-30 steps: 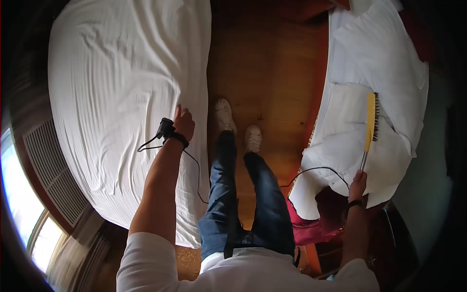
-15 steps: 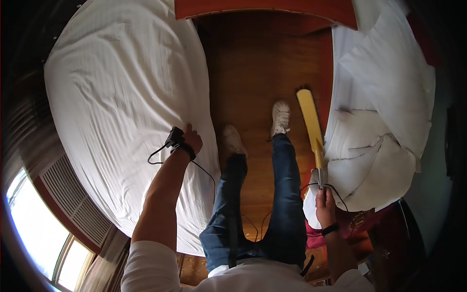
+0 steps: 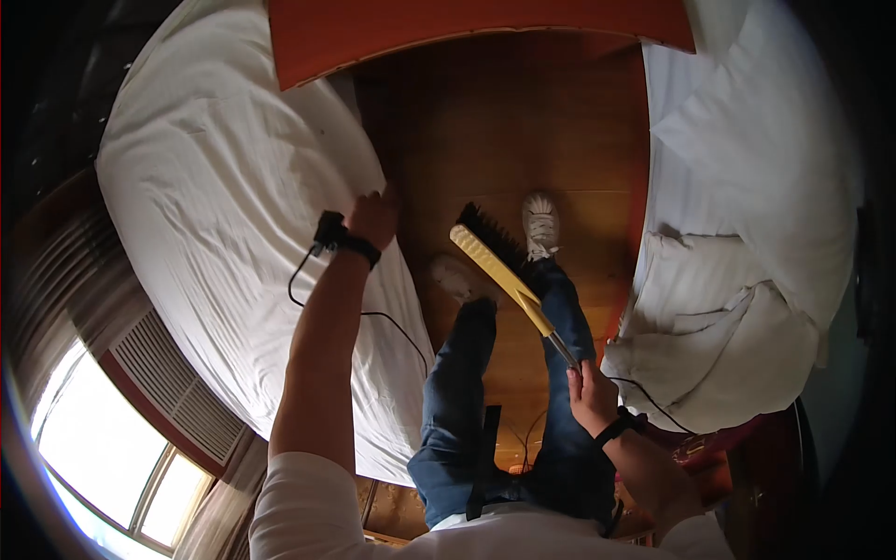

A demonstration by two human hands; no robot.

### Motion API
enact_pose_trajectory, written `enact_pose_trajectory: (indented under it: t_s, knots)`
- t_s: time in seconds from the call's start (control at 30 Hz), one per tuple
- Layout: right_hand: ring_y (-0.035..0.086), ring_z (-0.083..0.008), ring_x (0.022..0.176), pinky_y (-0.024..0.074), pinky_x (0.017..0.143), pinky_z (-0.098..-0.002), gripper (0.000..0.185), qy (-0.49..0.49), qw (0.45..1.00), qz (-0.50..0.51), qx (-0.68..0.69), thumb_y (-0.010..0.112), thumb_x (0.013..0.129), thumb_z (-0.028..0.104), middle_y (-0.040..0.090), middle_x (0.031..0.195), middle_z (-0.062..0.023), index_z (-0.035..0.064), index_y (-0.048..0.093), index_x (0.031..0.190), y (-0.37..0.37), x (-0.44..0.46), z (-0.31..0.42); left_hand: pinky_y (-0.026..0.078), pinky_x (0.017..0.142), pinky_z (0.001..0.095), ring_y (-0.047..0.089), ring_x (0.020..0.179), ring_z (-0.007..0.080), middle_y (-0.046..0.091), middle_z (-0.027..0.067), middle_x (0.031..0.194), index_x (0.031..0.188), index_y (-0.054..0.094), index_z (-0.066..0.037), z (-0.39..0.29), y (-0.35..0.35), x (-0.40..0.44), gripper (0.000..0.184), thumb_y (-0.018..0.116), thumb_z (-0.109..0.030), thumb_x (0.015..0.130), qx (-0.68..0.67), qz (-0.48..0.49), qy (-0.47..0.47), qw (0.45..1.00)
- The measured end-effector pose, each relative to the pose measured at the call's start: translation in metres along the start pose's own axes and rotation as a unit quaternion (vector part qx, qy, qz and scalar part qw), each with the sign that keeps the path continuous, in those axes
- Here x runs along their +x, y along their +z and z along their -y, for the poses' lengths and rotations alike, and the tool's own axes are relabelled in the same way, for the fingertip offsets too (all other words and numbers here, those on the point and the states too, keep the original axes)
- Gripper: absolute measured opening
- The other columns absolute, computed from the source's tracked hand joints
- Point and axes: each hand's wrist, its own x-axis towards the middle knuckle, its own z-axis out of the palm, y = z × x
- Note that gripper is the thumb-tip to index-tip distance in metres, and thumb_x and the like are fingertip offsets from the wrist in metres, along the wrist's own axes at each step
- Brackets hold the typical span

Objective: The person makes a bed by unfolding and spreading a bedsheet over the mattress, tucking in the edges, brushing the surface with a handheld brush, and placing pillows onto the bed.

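My right hand (image 3: 592, 399) is closed around the metal shank of a bed brush (image 3: 502, 277). The brush has a yellow back and dark bristles, which face up and to the right. It hangs in the air above the gap between the beds, slanting up-left in front of my legs. My left hand (image 3: 373, 220) is at the inner edge of the left bed, over the white sheet (image 3: 233, 224). Its fingers are curled, and their tips are hidden, so I cannot see what they hold. A black device (image 3: 329, 231) with a cable is strapped at my left wrist.
A second bed with rumpled white bedding (image 3: 719, 345) stands on the right. Wooden floor (image 3: 513, 121) runs between the beds, with my white shoes (image 3: 540, 227) on it. A red-brown panel (image 3: 467, 28) is at the far end. At lower left is a bright window (image 3: 103, 439).
The brush has swung left from beside the right bed to in front of my legs, its bristles now showing. My left hand has moved slightly forward to the sheet's edge, and its fingers have curled.
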Motion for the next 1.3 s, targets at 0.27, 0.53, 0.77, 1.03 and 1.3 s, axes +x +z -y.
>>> enact_pose_trajectory:
  t_s: [0.27, 0.53, 0.77, 1.03, 1.3]
  knots:
    - [0.062, -0.0377, 0.067, 0.0485, 0.057, -0.0469, 0.020, 0.019, 0.999, -0.028, 0.014, 0.056, 0.094, 0.025, 0.061, 0.076, -0.0156, 0.0057, 0.051, 0.092, 0.000, 0.001, -0.013, 0.056, 0.069, 0.0459, 0.068, 0.083, 0.0275, 0.068, 0.0110, 0.091, 0.095, 0.067, -0.006, 0.079, -0.069, 0.099, 0.020, 0.051, -0.010, 0.084, 0.012, 0.050, -0.166, 0.985]
    - [0.062, -0.0396, 0.069, 0.0481, 0.059, -0.0496, 0.021, 0.003, 0.998, -0.052, 0.022, 0.053, 0.096, 0.027, 0.061, 0.078, -0.0164, 0.0063, 0.051, 0.091, -0.024, 0.015, 0.012, 0.043, 0.096, 0.0497, 0.053, 0.116, 0.0328, 0.049, 0.0145, 0.133, 0.125, 0.054, -0.011, 0.051, -0.078, 0.054, 0.038, 0.056, -0.022, 0.089, -0.113, -0.081, -0.049, 0.989]
    - [0.063, -0.0426, 0.073, 0.0483, 0.061, -0.0523, 0.027, 0.066, 0.995, -0.049, 0.051, 0.050, 0.097, 0.033, 0.063, 0.078, -0.0199, 0.0058, 0.050, 0.093, -0.064, 0.043, 0.026, 0.050, 0.081, 0.0502, 0.063, 0.091, 0.0387, 0.067, 0.0181, 0.091, 0.101, 0.063, -0.008, 0.086, -0.177, -0.002, 0.026, 0.049, -0.026, 0.090, -0.272, 0.062, -0.091, 0.956]
    - [0.061, -0.0456, 0.075, 0.0476, 0.063, -0.0542, 0.027, 0.028, 0.994, 0.052, -0.088, 0.042, 0.099, 0.031, 0.061, 0.077, -0.0234, 0.0049, 0.050, 0.099, -0.100, 0.005, 0.014, 0.051, 0.084, 0.0491, 0.064, 0.099, 0.0400, 0.068, 0.0215, 0.104, 0.126, 0.055, -0.015, 0.295, -0.287, 0.078, 0.040, 0.053, -0.034, 0.090, -0.260, -0.135, -0.409, 0.864]
    - [0.059, -0.0466, 0.079, 0.0444, 0.063, -0.0524, 0.028, 0.285, 0.953, 0.019, 0.101, 0.043, 0.099, 0.027, 0.059, 0.077, -0.0254, 0.0014, 0.051, 0.090, -0.102, -0.025, 0.101, 0.051, 0.087, 0.0473, 0.063, 0.103, 0.0381, 0.064, 0.0215, 0.115, 0.125, 0.053, -0.006, 0.409, -0.253, 0.184, 0.049, 0.057, -0.037, 0.088, -0.208, -0.069, -0.296, 0.930]
